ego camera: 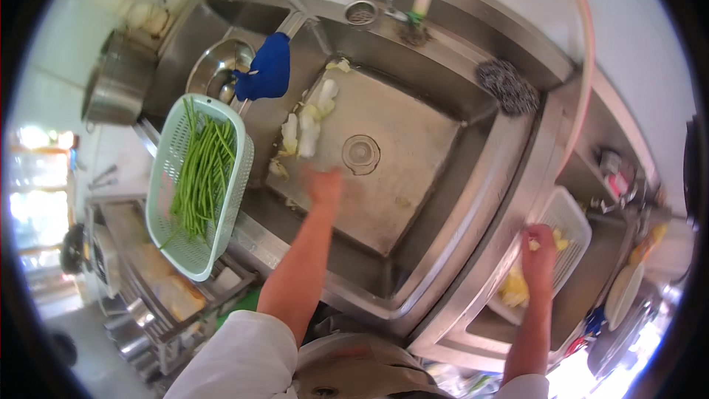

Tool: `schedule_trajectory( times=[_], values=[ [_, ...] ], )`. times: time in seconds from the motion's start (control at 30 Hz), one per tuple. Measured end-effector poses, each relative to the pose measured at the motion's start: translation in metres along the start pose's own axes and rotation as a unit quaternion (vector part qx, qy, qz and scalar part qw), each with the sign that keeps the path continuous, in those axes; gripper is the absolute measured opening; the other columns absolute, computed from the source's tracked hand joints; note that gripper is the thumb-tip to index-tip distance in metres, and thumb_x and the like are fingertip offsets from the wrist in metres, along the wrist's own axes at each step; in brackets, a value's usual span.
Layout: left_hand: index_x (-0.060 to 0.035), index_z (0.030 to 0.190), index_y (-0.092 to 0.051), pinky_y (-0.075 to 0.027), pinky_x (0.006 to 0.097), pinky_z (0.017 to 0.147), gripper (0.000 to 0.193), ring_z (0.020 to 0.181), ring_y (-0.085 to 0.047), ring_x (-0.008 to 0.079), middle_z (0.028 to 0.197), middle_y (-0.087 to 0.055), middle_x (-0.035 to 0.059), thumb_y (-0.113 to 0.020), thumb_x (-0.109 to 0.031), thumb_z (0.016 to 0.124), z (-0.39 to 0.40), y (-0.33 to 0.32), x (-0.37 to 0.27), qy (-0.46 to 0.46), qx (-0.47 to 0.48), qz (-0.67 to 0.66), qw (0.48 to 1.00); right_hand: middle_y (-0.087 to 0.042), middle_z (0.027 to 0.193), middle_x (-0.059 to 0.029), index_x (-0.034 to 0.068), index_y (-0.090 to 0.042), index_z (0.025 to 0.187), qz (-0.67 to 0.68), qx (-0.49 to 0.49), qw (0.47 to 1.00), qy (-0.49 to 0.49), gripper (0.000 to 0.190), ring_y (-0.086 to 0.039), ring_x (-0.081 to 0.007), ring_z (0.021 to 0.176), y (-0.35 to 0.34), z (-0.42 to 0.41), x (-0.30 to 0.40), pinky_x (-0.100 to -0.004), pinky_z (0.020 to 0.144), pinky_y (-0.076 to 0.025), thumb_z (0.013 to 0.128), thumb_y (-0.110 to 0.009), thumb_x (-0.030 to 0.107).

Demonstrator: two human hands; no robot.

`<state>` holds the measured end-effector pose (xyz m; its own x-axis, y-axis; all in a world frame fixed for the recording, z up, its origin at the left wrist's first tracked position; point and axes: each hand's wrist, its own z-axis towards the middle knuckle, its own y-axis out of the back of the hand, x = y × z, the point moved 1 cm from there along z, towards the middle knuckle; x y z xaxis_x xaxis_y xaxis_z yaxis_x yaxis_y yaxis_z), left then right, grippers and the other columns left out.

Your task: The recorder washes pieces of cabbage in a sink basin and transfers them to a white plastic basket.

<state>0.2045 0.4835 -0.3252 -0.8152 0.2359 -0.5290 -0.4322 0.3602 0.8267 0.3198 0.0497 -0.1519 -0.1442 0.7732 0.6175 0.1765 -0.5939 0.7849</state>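
My left hand (325,182) is over the large steel sink basin (426,188), near its drain. Motion blurs its fingers, so I cannot make out whether they hold anything. Pale cabbage leaf pieces (310,122) lie on the basin floor just beyond it. To the right, my right hand (538,249) is above a white plastic basket (576,233) with its fingers closed. Pale yellow leaf pieces (560,240) stick out on both sides of those fingers. More yellow leaves (515,287) rest in the lower part of that basket, partly behind my wrist.
A light green perforated basket (241,177) of green beans (202,177) stands at the basin's left edge. Beyond it are a blue cloth (268,69), a steel bowl (205,66) and a steel pot (119,80). A steel-wool scourer (508,87) sits on the right rim; a hose (587,55) hangs nearby.
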Motion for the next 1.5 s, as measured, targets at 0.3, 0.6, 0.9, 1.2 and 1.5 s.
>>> schedule_trajectory(
  times=[0.3, 0.6, 0.9, 1.2, 1.5],
  values=[
    [0.0016, 0.125, -0.043, -0.035, 0.0511, 0.096, 0.07, 0.116, -0.042, 0.041, 0.125, -0.048, 0.0227, -0.053, -0.048, 0.077, 0.107, -0.026, 0.037, 0.432, -0.24, -0.164, 0.854, -0.057, 0.108, -0.0249, -0.002, -0.047, 0.118, 0.097, 0.225, 0.968, 0.055, 0.053, -0.058, -0.0326, 0.099, -0.361, 0.205, 0.158, -0.0387, 0.086, -0.044, 0.083, -0.06, 0.036],
    [-0.0076, 0.116, -0.054, -0.041, 0.0362, 0.089, 0.047, 0.102, -0.054, 0.0247, 0.112, -0.057, 0.0078, -0.048, -0.043, 0.085, 0.161, -0.086, 0.096, 0.263, -0.012, -0.468, 0.843, -0.054, 0.113, -0.0275, -0.004, -0.049, 0.118, 0.152, 0.337, 0.922, 0.114, 0.047, -0.05, -0.0388, 0.109, -0.519, 0.204, 0.242, -0.0401, 0.094, -0.039, 0.085, -0.054, 0.029],
    [-0.0096, 0.114, -0.052, -0.046, 0.0316, 0.07, 0.044, 0.088, -0.058, 0.0195, 0.1, -0.059, 0.0076, -0.066, -0.033, 0.079, 0.142, -0.059, 0.06, 0.392, 0.268, -0.676, 0.564, -0.061, 0.087, -0.0244, 0.001, -0.061, 0.095, -0.008, 0.587, 0.767, 0.257, 0.023, -0.059, -0.0384, 0.085, -0.452, 0.17, 0.263, -0.0436, 0.075, -0.046, 0.08, -0.053, 0.018],
    [0.0021, 0.101, -0.061, -0.045, 0.0456, 0.081, 0.034, 0.108, -0.047, 0.0383, 0.1, -0.061, 0.0226, -0.063, -0.017, 0.073, 0.107, -0.026, 0.01, 0.008, 0.072, -0.046, 0.996, -0.056, 0.108, -0.0193, 0.003, -0.058, 0.106, -0.148, 0.235, 0.932, 0.231, 0.032, -0.054, -0.0347, 0.104, -0.486, 0.314, 0.244, -0.0429, 0.083, -0.047, 0.079, -0.057, 0.021],
    [0.0044, 0.102, -0.059, -0.046, 0.0451, 0.082, 0.035, 0.096, -0.059, 0.0398, 0.098, -0.062, 0.0248, -0.059, -0.013, 0.071, 0.076, -0.027, 0.117, 0.186, 0.232, 0.046, 0.954, -0.063, 0.087, -0.023, -0.003, -0.063, 0.08, -0.133, 0.39, 0.885, 0.219, 0.021, -0.061, -0.0373, 0.082, -0.403, 0.229, 0.186, -0.0457, 0.074, -0.048, 0.079, -0.049, 0.013]
  ],
)
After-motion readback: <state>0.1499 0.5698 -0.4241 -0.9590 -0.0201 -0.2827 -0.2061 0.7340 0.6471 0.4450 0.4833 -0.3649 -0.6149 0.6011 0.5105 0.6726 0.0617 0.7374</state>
